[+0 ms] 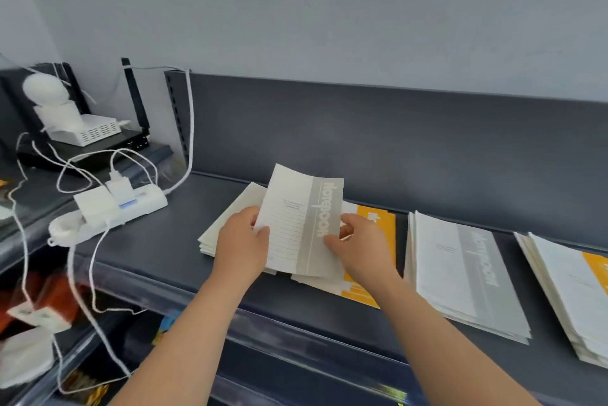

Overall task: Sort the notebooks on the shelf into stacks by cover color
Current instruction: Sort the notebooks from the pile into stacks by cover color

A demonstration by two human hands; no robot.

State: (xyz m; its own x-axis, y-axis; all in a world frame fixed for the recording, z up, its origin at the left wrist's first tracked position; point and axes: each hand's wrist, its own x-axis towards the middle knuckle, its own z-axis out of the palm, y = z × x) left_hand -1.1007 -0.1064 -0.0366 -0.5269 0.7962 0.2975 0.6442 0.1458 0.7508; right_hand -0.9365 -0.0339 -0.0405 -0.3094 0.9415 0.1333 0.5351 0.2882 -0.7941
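Note:
Both hands hold one grey-striped notebook (301,221) tilted up above the dark shelf (158,251). My left hand (241,241) pinches its left edge and my right hand (362,246) grips its right edge. Under it lies a mixed pile: pale notebooks (227,221) on the left and an orange-striped notebook (381,231) on the right, partly hidden by my hands. Further right is a stack topped by a grey-striped cover (467,274). At the far right edge is a stack topped by an orange-striped cover (572,294).
A white power strip (115,208) with plugs and white cables lies on the shelf at the left. Behind it stand a white box and a black router (98,139). The shelf's dark back panel (394,142) rises behind the stacks. Lower shelves hold colourful packets.

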